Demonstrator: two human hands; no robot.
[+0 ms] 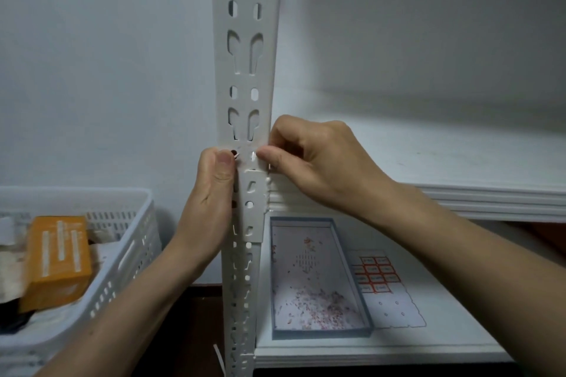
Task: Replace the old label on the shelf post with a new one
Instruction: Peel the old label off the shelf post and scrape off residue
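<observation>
Left hand [211, 193] curled round shelf post [245, 55], thumb pressing label [248, 162] left end, right hand [318, 162] pinching label right end, tray [321, 333] and sticker sheet [395, 309] below right hand

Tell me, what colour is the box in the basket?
The box is orange with pale print, seen in the head view, inside the white basket.

L hand [211, 193], R hand [321, 162], forearms bare; nails short.
</observation>
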